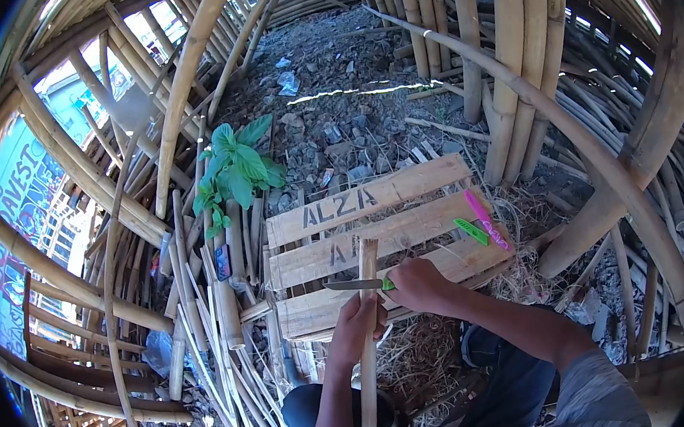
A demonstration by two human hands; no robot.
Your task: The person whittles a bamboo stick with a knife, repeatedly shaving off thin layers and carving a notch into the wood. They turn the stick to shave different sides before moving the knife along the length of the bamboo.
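Note:
My left hand (353, 328) is wrapped around a long pale bamboo strip (369, 384), which runs up from my lap over a wooden crate. In my right hand (421, 285) is a knife (347, 285) with a green handle. Its blade lies across the strip, just above my left fingers, and points left. The slatted crate (306, 267) in front of me bears dark stencilled letters. On its right side lie a narrow pink object (487, 220) and a shorter green one (470, 232), both too small to name.
Straw shavings (421, 354) cover the ground between my knees. Bamboo sticks (228, 315) lie to the left, near a leafy plant (235, 168) and a phone-like object (222, 262). Thick bamboo poles (509, 66) stand at the right, and a long one slants across.

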